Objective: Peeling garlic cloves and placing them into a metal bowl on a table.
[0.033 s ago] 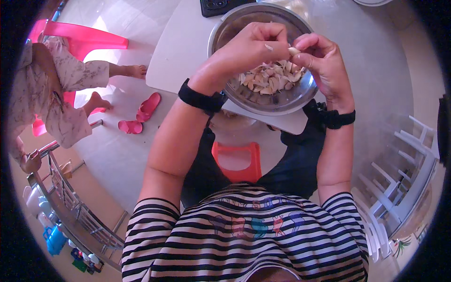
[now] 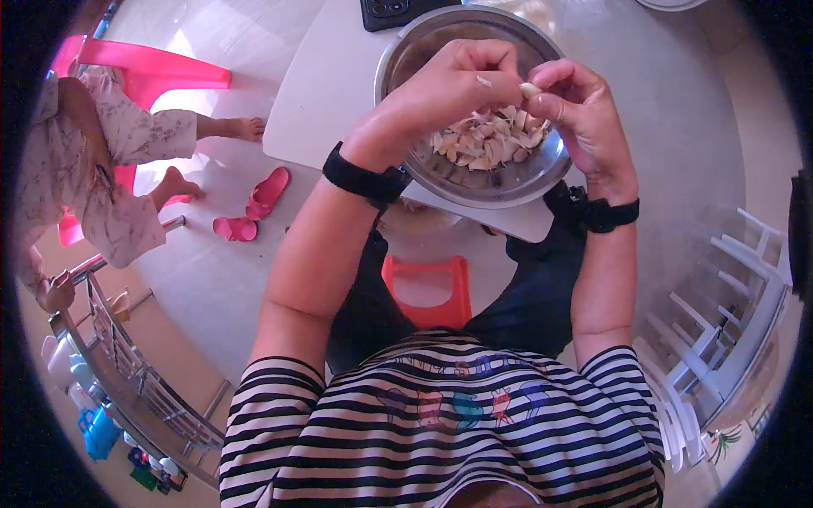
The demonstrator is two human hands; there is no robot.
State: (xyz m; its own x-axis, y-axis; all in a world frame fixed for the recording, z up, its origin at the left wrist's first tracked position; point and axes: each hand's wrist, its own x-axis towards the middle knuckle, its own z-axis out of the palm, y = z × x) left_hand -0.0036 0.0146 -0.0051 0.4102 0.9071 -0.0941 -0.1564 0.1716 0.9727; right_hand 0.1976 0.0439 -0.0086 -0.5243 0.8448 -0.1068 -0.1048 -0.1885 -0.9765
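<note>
A steel bowl (image 2: 508,193) stands at the table's near edge, with a heap of garlic cloves and papery skins (image 2: 484,146) in it. Above the bowl, my right hand (image 2: 584,110) pinches a pale garlic clove (image 2: 530,90) between thumb and fingers. My left hand (image 2: 466,80) is closed right beside that clove, its fingers curled. What its fingertips grip is hidden. A scrap of garlic skin (image 2: 483,82) clings to the back of the left hand. Both wrists wear black bands.
A black phone (image 2: 391,12) lies behind the bowl on the white table (image 2: 313,110). A red stool (image 2: 428,288) shows between my legs. At left a person (image 2: 127,127) sits on a pink chair (image 2: 161,66), near pink slippers (image 2: 267,195). White chairs (image 2: 720,330) stand at right.
The clove has turned very slightly in my right hand's pinch. Both hands otherwise keep their places over the bowl.
</note>
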